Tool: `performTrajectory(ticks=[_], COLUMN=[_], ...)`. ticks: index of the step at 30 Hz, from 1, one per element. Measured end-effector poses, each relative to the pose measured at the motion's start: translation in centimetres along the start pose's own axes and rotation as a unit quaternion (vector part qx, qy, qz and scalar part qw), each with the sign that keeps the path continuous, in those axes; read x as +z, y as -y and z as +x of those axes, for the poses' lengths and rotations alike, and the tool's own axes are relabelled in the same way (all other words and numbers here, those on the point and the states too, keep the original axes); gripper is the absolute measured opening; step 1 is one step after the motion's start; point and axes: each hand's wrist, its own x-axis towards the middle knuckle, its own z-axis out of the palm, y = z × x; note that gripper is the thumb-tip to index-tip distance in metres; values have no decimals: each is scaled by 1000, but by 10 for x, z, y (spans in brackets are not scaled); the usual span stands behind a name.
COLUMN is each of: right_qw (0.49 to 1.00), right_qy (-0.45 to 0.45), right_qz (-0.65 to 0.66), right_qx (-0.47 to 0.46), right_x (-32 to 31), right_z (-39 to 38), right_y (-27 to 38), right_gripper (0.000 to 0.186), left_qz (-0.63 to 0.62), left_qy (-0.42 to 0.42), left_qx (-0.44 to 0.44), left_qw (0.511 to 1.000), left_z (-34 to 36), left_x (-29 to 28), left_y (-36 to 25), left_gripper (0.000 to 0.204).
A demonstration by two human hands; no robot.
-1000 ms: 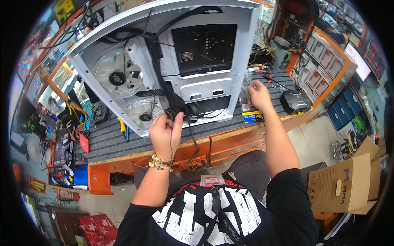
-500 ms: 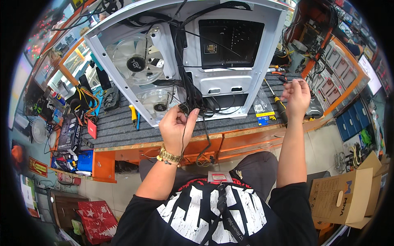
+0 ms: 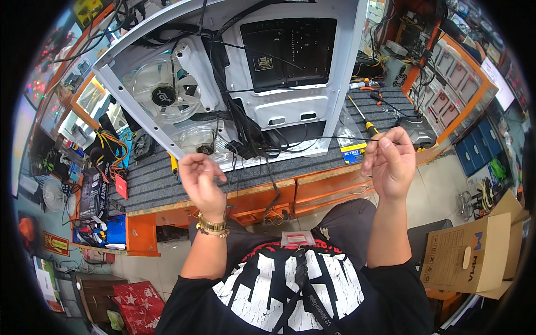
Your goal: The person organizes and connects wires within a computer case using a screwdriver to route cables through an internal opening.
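Observation:
A white computer case with clear fans stands on the grey bench mat, a black cable bundle running down its back. My left hand is at the case's lower left, fingers loosely bent and apart, with nothing visible held. My right hand pinches a thin black cable drawn out rightward from the bundle. Beside it lie a yellow-handled screwdriver and a clear packet with a blue-and-yellow label.
Orange parts shelving and a black rounded device stand at right, with pliers behind. Loose cables, a black box and a red item crowd the left. An open cardboard box is at lower right.
My left hand has released the cable bundle and moved left. My right hand has risen, then come lower, and now has a cable stretched from the bundle.

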Motion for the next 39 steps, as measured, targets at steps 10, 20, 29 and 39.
performTrajectory(ticks=[10,20,29,39], right_qw=[995,905,891,866], right_qy=[47,234,246,137], right_qz=[46,-344,-374,-480], right_qx=[73,-90,79,40], right_x=[38,74,82,81], right_z=[-3,-18,-23,14], right_y=[-26,-33,-38,-28], right_gripper=[9,15,12,13], left_qz=[151,9,5,189], left_qy=[172,254,198,123], left_qx=[-28,-277,-298,36], left_qw=[973,927,934,974], left_z=[3,-14,-17,-13], left_x=[-17,32,47,30], left_y=[-43,-43,-27,-19], left_gripper=[31,34,24,41])
